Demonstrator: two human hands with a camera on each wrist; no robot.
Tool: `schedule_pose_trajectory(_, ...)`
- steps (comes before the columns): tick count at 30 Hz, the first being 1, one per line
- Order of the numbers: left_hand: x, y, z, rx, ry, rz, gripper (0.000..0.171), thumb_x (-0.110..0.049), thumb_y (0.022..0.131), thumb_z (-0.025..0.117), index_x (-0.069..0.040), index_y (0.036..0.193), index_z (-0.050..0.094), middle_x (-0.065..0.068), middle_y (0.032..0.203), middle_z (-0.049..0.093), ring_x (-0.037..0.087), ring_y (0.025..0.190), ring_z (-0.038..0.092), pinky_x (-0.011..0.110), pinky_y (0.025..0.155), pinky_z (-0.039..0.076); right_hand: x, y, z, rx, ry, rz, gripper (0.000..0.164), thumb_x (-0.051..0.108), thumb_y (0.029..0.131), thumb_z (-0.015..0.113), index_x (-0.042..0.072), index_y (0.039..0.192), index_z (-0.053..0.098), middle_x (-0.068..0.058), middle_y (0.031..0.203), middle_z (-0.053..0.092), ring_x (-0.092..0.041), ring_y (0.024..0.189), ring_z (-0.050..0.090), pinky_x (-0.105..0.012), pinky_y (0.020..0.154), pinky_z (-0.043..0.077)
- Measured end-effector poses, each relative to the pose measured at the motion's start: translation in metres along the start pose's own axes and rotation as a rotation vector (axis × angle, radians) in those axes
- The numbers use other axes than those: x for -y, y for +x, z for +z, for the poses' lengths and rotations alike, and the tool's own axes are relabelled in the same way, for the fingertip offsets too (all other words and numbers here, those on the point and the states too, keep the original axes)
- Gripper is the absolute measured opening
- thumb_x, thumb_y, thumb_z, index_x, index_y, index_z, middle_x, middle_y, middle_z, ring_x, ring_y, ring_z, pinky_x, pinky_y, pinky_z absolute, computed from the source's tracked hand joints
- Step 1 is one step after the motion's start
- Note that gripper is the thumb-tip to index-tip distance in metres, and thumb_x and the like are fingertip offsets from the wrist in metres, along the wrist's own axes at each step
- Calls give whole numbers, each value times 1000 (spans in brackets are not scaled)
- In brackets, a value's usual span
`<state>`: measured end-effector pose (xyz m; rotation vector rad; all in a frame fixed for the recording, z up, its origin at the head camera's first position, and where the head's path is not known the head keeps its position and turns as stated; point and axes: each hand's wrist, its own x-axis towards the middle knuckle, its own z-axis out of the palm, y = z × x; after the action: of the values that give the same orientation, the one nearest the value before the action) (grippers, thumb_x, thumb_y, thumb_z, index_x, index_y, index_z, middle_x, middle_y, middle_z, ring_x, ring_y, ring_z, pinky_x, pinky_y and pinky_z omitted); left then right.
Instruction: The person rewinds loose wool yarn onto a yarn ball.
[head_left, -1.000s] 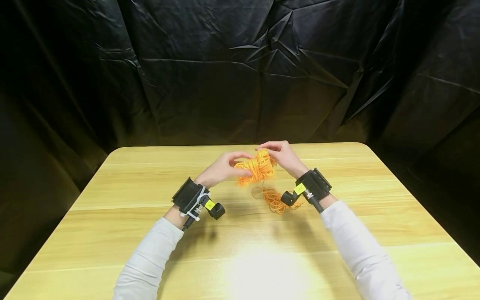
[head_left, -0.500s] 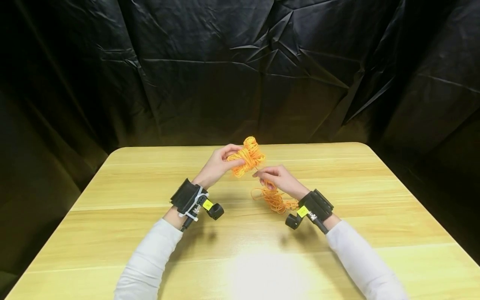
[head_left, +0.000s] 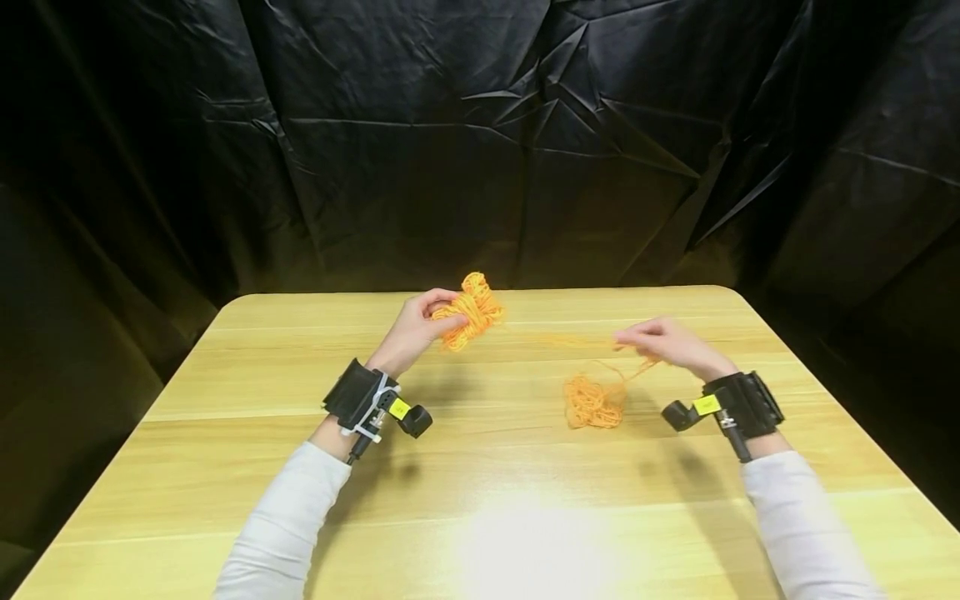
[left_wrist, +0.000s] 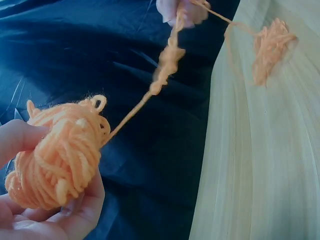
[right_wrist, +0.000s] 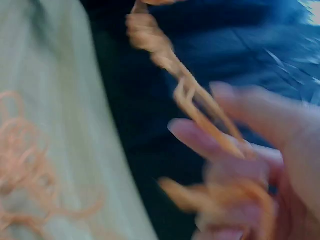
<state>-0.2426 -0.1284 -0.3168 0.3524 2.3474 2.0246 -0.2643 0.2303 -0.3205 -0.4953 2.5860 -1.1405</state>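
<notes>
My left hand (head_left: 411,331) grips a bundle of orange yarn (left_wrist: 60,155) between thumb and fingers, above the table's far part. From that bundle a strand runs right, with a knotted, twisted stretch (left_wrist: 167,67) along it. At its other end my right hand (head_left: 671,343) holds the strand with curled fingers; in the right wrist view the yarn passes between thumb and fingers, somewhat blurred. A loose tangle of the same yarn (head_left: 592,402) lies on the table below and left of the right hand. A thin strand links this tangle to the right hand.
The light wooden table (head_left: 480,467) has a glare spot near its front. A wrinkled black sheet (head_left: 420,183) hangs behind it. Both wrists wear black straps with small cameras (head_left: 678,415).
My right hand has left the bundle and moved right, drawing a strand out taut. My left hand shifted slightly left with the bundle. The tangle on the table slid right.
</notes>
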Motion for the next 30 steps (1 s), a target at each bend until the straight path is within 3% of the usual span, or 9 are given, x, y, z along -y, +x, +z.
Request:
schedule_pose_trajectory(4, -1, 0, 0, -10, 0, -8, 37, -3, 81, 61, 5, 116, 50, 22, 110, 57, 9, 80, 59, 21, 73, 50, 0, -11, -17, -155, -153, 103, 49, 43, 89, 47, 1, 74, 66, -14, 87, 59, -16, 64, 42, -27, 57, 37)
schedule_pose_trajectory(7, -2, 0, 2, -9, -14, -8, 37, -2, 81, 61, 5, 115, 49, 23, 110, 57, 9, 80, 59, 21, 72, 50, 2, -10, -15, -122, -344, 124, 45, 38, 89, 49, 1, 76, 69, -19, 89, 63, -21, 69, 50, -30, 59, 40)
schedule_pose_trajectory(10, -4, 1, 9, 12, -39, -13, 38, -2, 82, 61, 4, 117, 47, 23, 112, 56, 10, 81, 60, 21, 72, 50, 5, 0, 0, -40, -440, 60, 38, 32, 89, 51, -3, 92, 67, -23, 102, 61, -31, 85, 58, -39, 70, 47)
schedule_pose_trajectory(13, -6, 2, 16, 50, -67, -26, 42, -3, 83, 60, 0, 122, 45, 21, 115, 55, 12, 87, 60, 23, 74, 50, 13, 12, 23, 19, -318, -49, 46, 32, 88, 54, -4, 117, 54, -24, 120, 52, -38, 109, 48, -48, 89, 40)
schedule_pose_trajectory(16, -7, 4, 23, 85, -75, -21, 43, -4, 83, 59, 0, 124, 46, 20, 117, 55, 14, 90, 59, 25, 78, 50, 26, 27, 49, 69, -35, -167, 58, 28, 87, 56, 0, 133, 36, -22, 134, 38, -36, 123, 35, -50, 99, 30)
schedule_pose_trajectory(21, -7, 4, 30, 115, -66, -11, 37, -7, 84, 60, 2, 119, 52, 18, 111, 58, 16, 86, 59, 25, 75, 50, 49, 47, 90, 133, 402, -267, 58, 17, 87, 57, 9, 138, 29, -15, 139, 35, -28, 126, 33, -45, 103, 26)
schedule_pose_trajectory(23, -7, 4, 30, 118, -60, -8, 35, -8, 84, 60, 1, 117, 53, 17, 109, 59, 15, 84, 60, 24, 74, 50, 56, 50, 101, 154, 518, -291, 45, 14, 89, 53, 3, 130, 39, -18, 128, 46, -27, 117, 44, -43, 101, 31)
schedule_pose_trajectory(26, -6, 3, 30, 105, -50, 7, 35, -8, 83, 60, 2, 116, 53, 17, 109, 59, 14, 83, 59, 23, 72, 50, 62, 52, 111, 146, 595, -297, 23, 12, 91, 48, -5, 107, 53, -15, 92, 59, -18, 87, 57, -32, 85, 44)
schedule_pose_trajectory(30, -4, 3, 27, 67, -60, 2, 35, -5, 83, 60, 4, 116, 52, 20, 109, 59, 12, 82, 59, 23, 73, 50, 67, 49, 111, 63, 546, -252, 23, 16, 93, 46, -5, 95, 57, 2, 62, 39, -6, 52, 38, -19, 51, 34)
